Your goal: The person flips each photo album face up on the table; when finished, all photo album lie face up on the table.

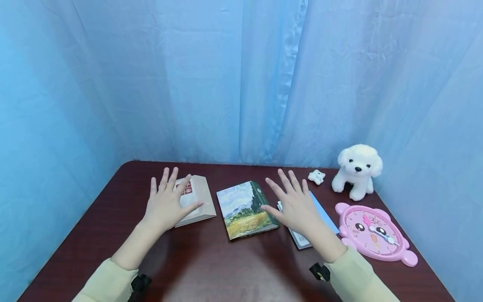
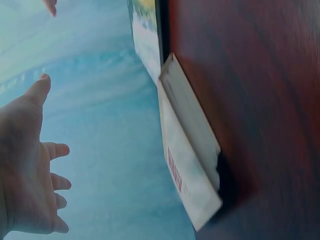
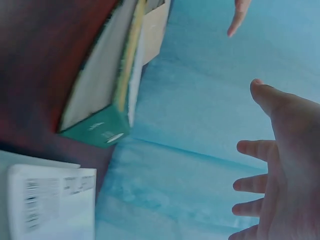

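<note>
Zero things gripped! The left hand [image 1: 164, 209] hovers, fingers [image 1: 164, 179] splayed, by the beige book [image 1: 206, 203], left of the landscape book [image 1: 241, 212]; the right hand [image 1: 298, 212] likewise by the blue book [image 1: 324, 213], right of it. Books lie flat, spread apart, perhaps for easy reach.

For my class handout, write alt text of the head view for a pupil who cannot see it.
A left hand and right hand, fingers spread, hold nothing above books on a dark table. At right sit a toy dog, a small white toy and a pink clock; blue curtains hang behind.
</note>
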Available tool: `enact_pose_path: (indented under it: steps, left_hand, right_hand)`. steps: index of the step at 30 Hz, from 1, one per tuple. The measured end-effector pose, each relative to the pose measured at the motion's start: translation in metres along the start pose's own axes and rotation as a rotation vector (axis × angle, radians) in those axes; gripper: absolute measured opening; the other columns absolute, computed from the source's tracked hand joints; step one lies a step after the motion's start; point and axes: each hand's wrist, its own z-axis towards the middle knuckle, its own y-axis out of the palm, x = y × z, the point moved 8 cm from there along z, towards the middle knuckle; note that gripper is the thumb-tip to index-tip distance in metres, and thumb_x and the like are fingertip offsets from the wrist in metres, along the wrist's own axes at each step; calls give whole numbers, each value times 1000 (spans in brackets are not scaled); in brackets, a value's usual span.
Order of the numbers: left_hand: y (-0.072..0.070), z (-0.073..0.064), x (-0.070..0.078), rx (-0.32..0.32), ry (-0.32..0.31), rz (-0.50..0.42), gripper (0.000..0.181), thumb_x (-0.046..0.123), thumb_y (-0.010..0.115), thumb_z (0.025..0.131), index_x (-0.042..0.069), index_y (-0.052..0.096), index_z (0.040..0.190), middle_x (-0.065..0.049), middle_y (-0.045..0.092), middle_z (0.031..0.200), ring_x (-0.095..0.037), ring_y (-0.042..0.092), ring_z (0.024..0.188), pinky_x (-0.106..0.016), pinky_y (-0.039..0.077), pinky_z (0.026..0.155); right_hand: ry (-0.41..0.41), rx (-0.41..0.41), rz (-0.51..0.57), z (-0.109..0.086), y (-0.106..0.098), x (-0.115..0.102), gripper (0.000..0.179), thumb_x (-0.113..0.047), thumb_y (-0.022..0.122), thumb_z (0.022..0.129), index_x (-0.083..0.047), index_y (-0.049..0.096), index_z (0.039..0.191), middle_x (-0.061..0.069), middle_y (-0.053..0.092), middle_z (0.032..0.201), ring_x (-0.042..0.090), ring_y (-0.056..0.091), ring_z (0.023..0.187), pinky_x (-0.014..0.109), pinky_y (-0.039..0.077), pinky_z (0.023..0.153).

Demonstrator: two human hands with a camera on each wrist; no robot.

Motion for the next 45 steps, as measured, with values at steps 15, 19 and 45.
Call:
enact_pose_path:
  steps: [15, 19, 45]
  left_hand:
    - [4, 22, -65, -53, -67, -15, 99, 76, 49, 77, 15, 24, 151, -21, 10, 156, -37, -6, 144, -62, -6, 110]
    - [10, 26, -76, -85, -65, -17, 100, 73, 52, 78, 12, 23, 151, -22, 9, 156, -40, -4, 143, -62, -4, 110]
    - [83, 47, -117, -218, 24, -210, 92, 52, 68, 80, 2, 30, 147, -27, 23, 151, -44, 13, 141, -61, 10, 111]
  right_hand:
    - [-110, -39, 42, 56, -11, -45, 75, -66, 48, 87, -31, 27, 150, 6, 7, 159, 31, 3, 146, 59, 12, 112]
    - [-163, -26, 45, 65, 2, -60, 75, -65, 49, 87, -31, 26, 150, 7, 10, 159, 30, 5, 146, 58, 16, 112]
    - [-277, -308, 365, 80, 117, -137, 81, -52, 65, 84, -27, 26, 150, 11, 21, 156, 28, 29, 140, 41, 36, 107]
